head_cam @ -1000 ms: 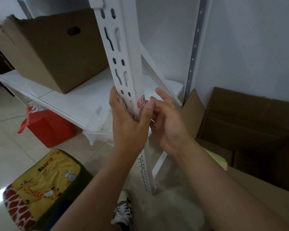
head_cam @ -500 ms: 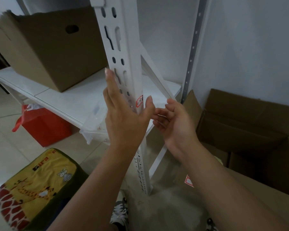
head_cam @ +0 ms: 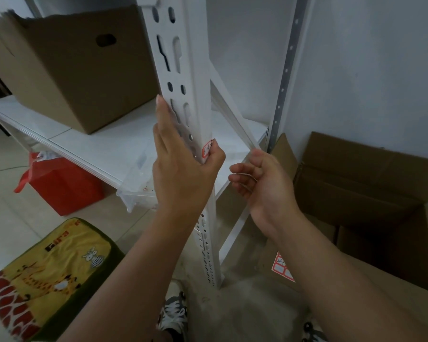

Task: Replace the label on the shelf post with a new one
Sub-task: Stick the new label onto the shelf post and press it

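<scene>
Label (head_cam: 207, 151) pressed onto post (head_cam: 198, 99) by flat left hand (head_cam: 181, 174); right hand (head_cam: 260, 183) loosely curled, empty.

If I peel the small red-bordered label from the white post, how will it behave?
The label is probably thin, light and floppy: it bends round the corner of the post. It may tear or curl, since the left hand presses only its edge.

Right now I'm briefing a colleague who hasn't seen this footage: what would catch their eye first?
First, the white slotted metal shelf post rising through the middle, with the left hand laid against it and its thumb on a small red-bordered label. To its right the right hand hovers, loosely curled, off the post. Low left on the floor sits a bright yellow giraffe-print cushion.
</scene>
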The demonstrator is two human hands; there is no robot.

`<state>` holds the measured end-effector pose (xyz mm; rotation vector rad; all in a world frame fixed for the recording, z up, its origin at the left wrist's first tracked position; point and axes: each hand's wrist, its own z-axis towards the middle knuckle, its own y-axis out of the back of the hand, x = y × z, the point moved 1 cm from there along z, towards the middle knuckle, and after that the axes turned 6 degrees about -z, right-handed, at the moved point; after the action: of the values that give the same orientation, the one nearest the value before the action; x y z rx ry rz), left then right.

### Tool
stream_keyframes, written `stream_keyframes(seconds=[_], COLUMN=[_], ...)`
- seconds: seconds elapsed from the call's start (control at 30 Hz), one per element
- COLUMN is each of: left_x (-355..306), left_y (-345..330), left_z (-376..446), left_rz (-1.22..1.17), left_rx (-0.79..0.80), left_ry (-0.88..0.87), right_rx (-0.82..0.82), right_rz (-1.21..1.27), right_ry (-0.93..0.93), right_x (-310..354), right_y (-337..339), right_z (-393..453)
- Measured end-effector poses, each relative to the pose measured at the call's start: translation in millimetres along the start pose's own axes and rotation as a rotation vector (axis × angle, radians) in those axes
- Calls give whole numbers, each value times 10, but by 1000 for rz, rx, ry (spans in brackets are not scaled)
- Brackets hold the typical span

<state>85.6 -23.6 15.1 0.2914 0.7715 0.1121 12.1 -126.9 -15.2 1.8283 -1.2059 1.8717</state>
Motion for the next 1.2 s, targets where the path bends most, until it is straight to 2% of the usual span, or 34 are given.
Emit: stream_keyframes(seconds=[0.33, 0.7, 1.0, 1.2], left_x=[32, 94, 89, 44], left_y=[47, 97, 98, 78], left_z=[-9, 9, -4, 11], left_rz=[-49, -7, 14, 50], left_rx=[42, 95, 69, 96], left_ry=[-117, -125, -165, -119], right_rx=[15, -8, 10, 10], right_rz=[-51, -75, -76, -92], right_ry=[5, 14, 7, 12], right_x=[-44, -66, -69, -70], right_y=[-8, -8, -17, -10], right_z=[4, 3, -10, -15])
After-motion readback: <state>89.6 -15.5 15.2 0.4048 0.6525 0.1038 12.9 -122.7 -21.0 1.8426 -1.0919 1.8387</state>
